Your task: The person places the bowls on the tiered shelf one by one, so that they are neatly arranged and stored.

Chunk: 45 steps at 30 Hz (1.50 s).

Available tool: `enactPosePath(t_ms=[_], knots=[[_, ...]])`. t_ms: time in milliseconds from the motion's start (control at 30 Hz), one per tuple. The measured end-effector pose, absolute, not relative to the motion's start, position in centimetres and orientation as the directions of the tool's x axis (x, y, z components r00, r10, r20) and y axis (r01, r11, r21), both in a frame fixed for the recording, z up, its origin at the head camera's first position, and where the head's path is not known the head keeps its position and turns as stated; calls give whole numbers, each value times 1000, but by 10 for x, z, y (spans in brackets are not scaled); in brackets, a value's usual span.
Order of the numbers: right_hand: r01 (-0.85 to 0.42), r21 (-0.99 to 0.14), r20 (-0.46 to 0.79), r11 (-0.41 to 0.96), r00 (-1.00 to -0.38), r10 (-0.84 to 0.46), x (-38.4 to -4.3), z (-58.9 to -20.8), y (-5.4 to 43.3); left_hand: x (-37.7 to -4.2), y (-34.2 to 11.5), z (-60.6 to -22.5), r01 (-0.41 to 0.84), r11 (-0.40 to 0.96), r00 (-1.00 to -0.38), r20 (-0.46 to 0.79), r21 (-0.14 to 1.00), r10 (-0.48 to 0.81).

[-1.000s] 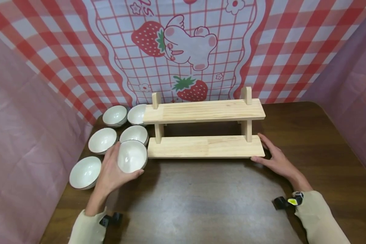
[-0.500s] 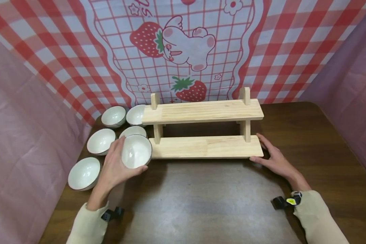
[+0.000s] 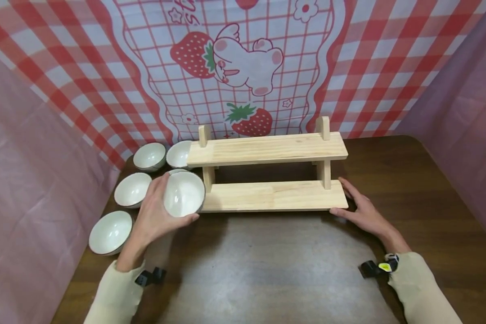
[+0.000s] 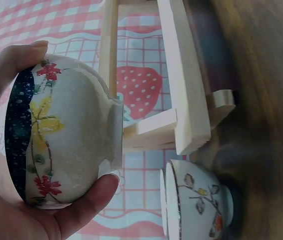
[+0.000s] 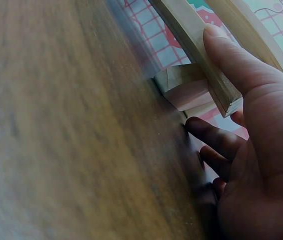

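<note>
My left hand (image 3: 155, 213) grips a white bowl (image 3: 185, 193) by its side, lifted in front of the left end of a two-tier wooden shelf (image 3: 273, 195). In the left wrist view the bowl (image 4: 74, 135) shows red and yellow flowers and a dark speckled band; thumb and fingers span it from rim to foot. At the shelf's right end my right hand (image 3: 364, 211) holds the lower board between thumb and fingers. The right wrist view has the thumb (image 5: 231, 55) lying on the board's edge, with the other fingers curled below.
Several white bowls stand at the left: a front bowl (image 3: 111, 232), a middle bowl (image 3: 132, 190) and a back bowl (image 3: 149, 156). Another bowl (image 3: 179, 154) sits partly behind the shelf's upper board (image 3: 267, 148). A checked strawberry cloth (image 3: 243, 67) hangs behind the brown table (image 3: 267, 270).
My left hand has raised the bowl and brought it slightly right, toward the lower board, covering more of the bowl behind. The right hand keeps its place on the shelf.
</note>
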State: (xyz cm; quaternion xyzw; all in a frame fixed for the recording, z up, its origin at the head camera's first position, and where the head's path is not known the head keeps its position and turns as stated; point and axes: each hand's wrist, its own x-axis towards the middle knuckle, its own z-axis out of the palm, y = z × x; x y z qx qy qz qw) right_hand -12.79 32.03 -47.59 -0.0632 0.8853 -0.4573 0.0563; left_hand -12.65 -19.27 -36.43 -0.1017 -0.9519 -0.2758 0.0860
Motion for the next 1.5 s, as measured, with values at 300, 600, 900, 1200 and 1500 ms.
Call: enactPosePath(t_ms=[300,600,900,1200,1500], knots=[[-46,-816,-55,576,-986,-158,-128,-475,321,-132,-186,-354,249,820,-964,215,515,158],[-38,-822,-64,568,-985,-159,-128,-475,322,-140,-181,-346,252,818,-965,203,518,168],[-54,-818,-51,573,-985,-165,-128,-475,322,-150,-174,-333,249,828,-967,178,502,183],[-53,-817,-45,574,-987,-155,-127,-476,321,-158,-166,-323,247,826,-968,163,507,190],[-66,-820,-33,568,-986,-161,-128,-477,322,-169,-158,-315,265,825,-964,157,500,214]])
